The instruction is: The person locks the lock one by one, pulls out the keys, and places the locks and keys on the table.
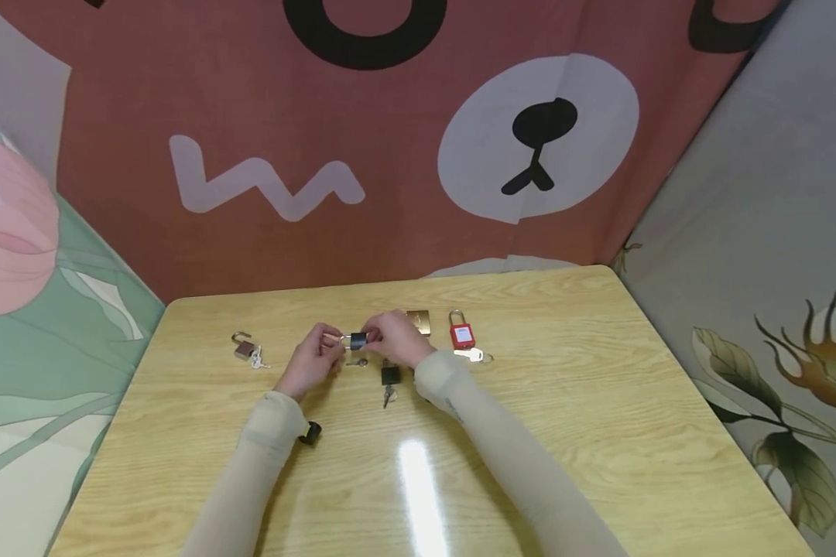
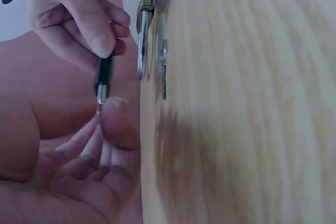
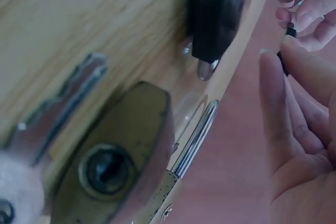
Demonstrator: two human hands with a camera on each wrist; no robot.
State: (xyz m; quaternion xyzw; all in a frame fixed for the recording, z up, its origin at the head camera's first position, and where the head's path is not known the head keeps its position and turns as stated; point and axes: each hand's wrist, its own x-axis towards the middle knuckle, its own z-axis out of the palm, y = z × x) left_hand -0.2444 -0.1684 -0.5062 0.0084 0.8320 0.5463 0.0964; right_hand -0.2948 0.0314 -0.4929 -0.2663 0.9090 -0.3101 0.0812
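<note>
A small black padlock point(image 1: 358, 341) with a silver shackle is held just above the table between both hands. My left hand point(image 1: 311, 361) pinches the shackle end between thumb and fingers, as the left wrist view shows. At the other end, my right hand point(image 1: 399, 339) grips the black body point(image 2: 105, 71) with thumb and fingertips. Small keys point(image 1: 358, 363) lie below the held padlock. Nearer me on the table is another black padlock point(image 1: 390, 375) with keys point(image 1: 388, 397) beside it. A brass padlock point(image 1: 419, 322) lies partly behind the right hand.
At the left is a brown padlock point(image 1: 244, 350) with its shackle open and keys point(image 1: 257, 359) beside it. A red padlock point(image 1: 463, 336) lies on the right with keys point(image 1: 471, 355). The wooden table point(image 1: 571, 402) meets a printed cloth point(image 1: 251, 247) behind.
</note>
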